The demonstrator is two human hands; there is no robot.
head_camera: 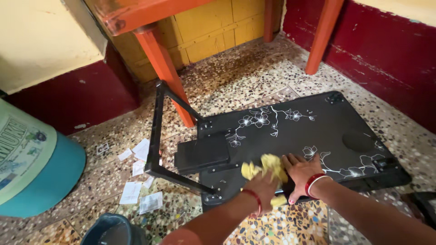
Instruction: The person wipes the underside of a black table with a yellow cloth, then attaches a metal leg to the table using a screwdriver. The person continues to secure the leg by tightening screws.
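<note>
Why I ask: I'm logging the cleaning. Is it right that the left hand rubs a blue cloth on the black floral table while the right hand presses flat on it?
Not quite: the cloth is yellow, not blue, as the head view shows. The left hand rubs it on the black floral table while the right hand presses flat.

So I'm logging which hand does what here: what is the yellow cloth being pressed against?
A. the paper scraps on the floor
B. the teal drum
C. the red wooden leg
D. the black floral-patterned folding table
D: the left hand holds the yellow cloth on the black folding table lying on the floor, while the right hand rests flat on the tabletop beside it.
</note>
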